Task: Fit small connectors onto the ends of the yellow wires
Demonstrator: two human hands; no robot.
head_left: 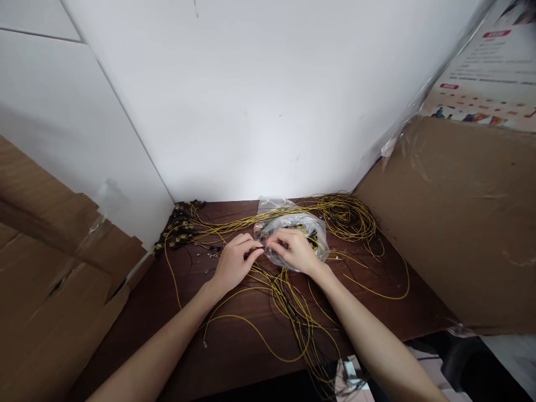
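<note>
My left hand [235, 261] pinches a thin dark wire between thumb and forefinger. Its tip points toward my right hand [293, 250], whose thumb and forefinger are also pinched, almost meeting the left fingertips. Whatever the right fingers hold is too small to make out. Behind and partly under the right hand lies a clear plastic bag [320, 229] with small yellow-and-black parts inside. A loose bundle of yellow and black wires [288, 301] spreads below both hands toward the front edge.
On the brown tabletop [167, 346], dark parts with yellow wires [176, 231] pile at the left back. Coiled yellow wire [347, 215] lies at the right back. Cardboard [439, 223] stands at the right, more cardboard [54, 268] at the left, a white panel [268, 111] behind.
</note>
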